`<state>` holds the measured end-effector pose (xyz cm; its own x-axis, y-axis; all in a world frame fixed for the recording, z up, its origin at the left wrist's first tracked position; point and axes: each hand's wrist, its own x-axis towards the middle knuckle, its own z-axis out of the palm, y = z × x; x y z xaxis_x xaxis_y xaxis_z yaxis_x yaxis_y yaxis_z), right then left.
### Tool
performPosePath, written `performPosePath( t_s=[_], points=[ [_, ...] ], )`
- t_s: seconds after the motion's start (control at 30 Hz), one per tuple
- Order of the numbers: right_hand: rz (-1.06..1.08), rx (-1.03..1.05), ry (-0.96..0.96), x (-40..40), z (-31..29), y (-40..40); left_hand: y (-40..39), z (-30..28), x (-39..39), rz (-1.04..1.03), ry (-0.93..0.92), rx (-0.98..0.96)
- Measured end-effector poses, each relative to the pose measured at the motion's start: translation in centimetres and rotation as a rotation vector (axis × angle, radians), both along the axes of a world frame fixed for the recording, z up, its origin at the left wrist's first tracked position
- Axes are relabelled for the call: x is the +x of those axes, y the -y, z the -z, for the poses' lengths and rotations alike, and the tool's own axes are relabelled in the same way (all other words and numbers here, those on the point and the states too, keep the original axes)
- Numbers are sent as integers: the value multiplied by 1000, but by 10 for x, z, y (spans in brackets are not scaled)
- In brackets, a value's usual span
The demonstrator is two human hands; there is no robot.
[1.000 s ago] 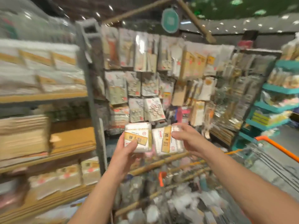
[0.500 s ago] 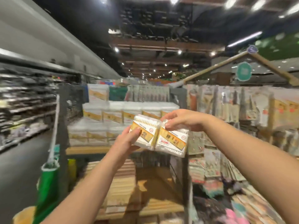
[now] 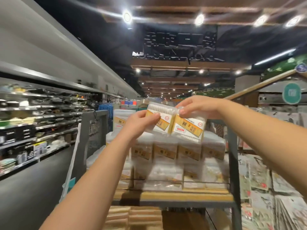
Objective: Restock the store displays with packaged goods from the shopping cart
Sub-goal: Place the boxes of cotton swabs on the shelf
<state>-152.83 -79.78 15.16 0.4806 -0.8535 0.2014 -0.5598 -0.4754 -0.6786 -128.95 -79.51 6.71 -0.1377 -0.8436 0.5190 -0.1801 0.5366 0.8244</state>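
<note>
Up high, left hand [image 3: 138, 121] gripping left pack [image 3: 160, 119], right hand [image 3: 197, 105] pinching right pack [image 3: 189, 128]

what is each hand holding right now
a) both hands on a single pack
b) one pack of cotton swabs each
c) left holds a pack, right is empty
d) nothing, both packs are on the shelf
b: the left hand grips one pack of cotton swabs and the right hand pinches a second pack, side by side above the stacked packs on the shelf.

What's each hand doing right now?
Left hand: grips the left pack.
Right hand: pinches the right pack by its top.
</note>
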Motion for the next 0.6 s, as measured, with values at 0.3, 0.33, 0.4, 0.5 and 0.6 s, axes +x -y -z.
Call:
performPosePath(
  t_s=[0.3,0.33,0.4,0.5,0.6],
  points=[
    [94,-179,-244,8,-7,71,60,-8,-11,-338,222,22],
    [106,-189,-270,7,-6,76,62,-6,-11,-364,249,23],
    [98,-194,-322,5,-1,85,65,-5,-14,-424,312,24],
    [81,-200,-354,7,0,93,65,-2,-17,-492,377,6],
    [59,-232,-442,14,-6,98,59,2,-14,-543,351,-18]
  ],
)
